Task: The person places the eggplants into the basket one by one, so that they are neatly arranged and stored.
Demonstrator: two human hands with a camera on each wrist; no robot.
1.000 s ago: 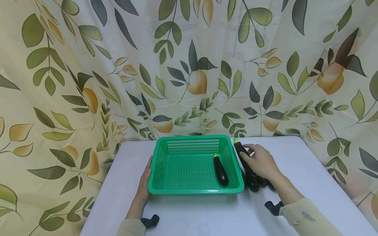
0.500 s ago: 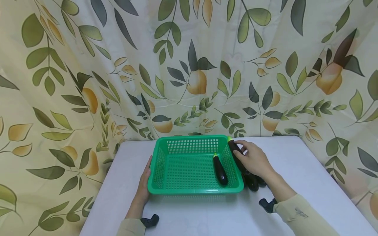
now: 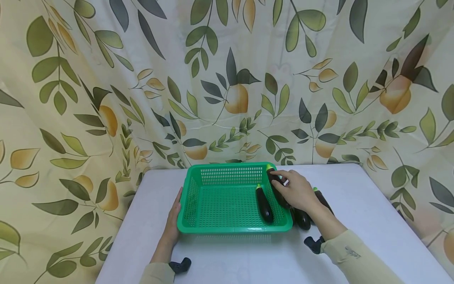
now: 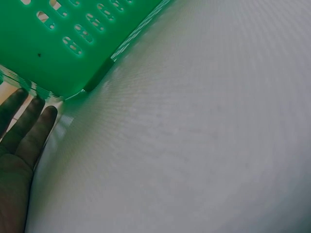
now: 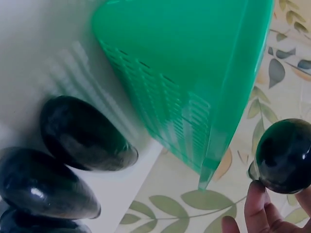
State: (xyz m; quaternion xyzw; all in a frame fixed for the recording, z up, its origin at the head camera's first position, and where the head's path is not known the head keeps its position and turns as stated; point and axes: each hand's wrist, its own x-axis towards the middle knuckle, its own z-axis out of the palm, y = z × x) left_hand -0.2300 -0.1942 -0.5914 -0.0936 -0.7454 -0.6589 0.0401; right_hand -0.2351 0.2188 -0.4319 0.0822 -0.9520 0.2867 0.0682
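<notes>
A green plastic basket (image 3: pixel 234 230) stands on the table, with one dark eggplant (image 3: pixel 264 205) lying inside near its right wall. Fingers straight, my left hand (image 3: pixel 173 219) rests along the basket's left side; the left wrist view shows its fingertips (image 4: pixel 50 114) right at the basket wall. My right hand (image 3: pixel 298 189) holds a second eggplant (image 3: pixel 277 191) between thumb and fingers, green stem end pointing away. That eggplant overlaps the basket's right rim in the head view. In the right wrist view its rounded end (image 5: pixel 284 156) shows higher than the basket rim (image 5: pixel 233 97).
Several more eggplants (image 3: pixel 302 219) lie on the table right of the basket, partly hidden under my right forearm; the right wrist view shows their rounded ends (image 5: pixel 85 133). A leaf-and-fruit patterned curtain (image 3: pixel 220 79) hangs behind the white table (image 3: pixel 227 260).
My right hand has moved left with its eggplant, from above the other eggplants to over the basket's right rim. Another eggplant now shows behind the right wrist. The left hand has stayed put.
</notes>
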